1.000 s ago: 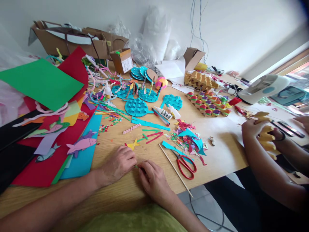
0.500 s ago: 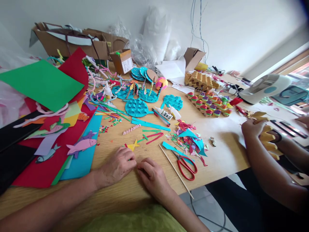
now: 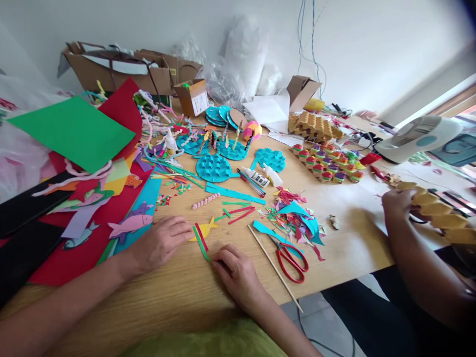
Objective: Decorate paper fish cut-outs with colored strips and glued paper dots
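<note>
A green and a red paper strip (image 3: 201,241) lie side by side on the wooden table (image 3: 186,287), between my two hands. My left hand (image 3: 159,243) lies flat with its fingers stretched out, fingertips beside the strips' far end and a yellow cut-out (image 3: 207,228). Fingers curled, my right hand (image 3: 236,273) presses its fingertips on the strips' near end.
A wooden stick (image 3: 275,268) and red scissors (image 3: 289,257) lie right of my right hand, beyond them a pile of paper scraps (image 3: 293,213). Coloured sheets with paper fish (image 3: 130,225) cover the left. Teal egg-carton pieces (image 3: 215,167) sit farther back. Another person's hand (image 3: 397,203) holds a yellow carton strip (image 3: 435,210).
My left hand has drawn away to the left from my right hand, uncovering the green and red strips between them. The view shifted slightly, and the other person's carton strip moved right.
</note>
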{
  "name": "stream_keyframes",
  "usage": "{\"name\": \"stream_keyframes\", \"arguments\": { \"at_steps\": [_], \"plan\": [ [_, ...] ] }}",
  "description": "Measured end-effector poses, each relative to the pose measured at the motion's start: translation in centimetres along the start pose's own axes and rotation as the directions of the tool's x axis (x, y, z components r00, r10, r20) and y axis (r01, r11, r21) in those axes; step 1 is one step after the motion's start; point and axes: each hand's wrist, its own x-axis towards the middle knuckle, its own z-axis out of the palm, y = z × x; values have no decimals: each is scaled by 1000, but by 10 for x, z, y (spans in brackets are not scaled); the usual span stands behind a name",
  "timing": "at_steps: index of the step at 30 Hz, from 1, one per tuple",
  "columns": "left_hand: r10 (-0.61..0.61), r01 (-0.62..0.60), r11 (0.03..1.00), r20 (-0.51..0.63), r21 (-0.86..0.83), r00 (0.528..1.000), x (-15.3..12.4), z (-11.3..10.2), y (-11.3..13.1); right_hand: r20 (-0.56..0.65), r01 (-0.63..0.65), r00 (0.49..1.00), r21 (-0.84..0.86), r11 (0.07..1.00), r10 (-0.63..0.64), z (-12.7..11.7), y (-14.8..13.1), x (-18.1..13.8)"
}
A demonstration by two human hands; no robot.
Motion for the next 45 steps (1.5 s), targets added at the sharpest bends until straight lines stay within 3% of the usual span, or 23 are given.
{"name": "stream_keyframes", "arguments": {
  "at_steps": [6,17,31,37,45],
  "plan": [
    [126,-129,989,45,77,991,-7,14,2,31,14,999,-51,999,-12,-2,-2,0],
    [158,-157,980,3,125,987,-5,18,4,68,51,997,-189,981,-39,3,1,1],
    [142,-147,979,42,142,989,-5,14,3,33,29,999,-160,987,-25,-1,-1,5],
    [170,-176,967,50,182,984,-2,13,2,-136,-69,988,0,998,69,-11,3,9],
    [128,-134,969,43,208,991,-6,15,3,-258,-28,965,70,997,45,-28,-3,6]
  ]
}}
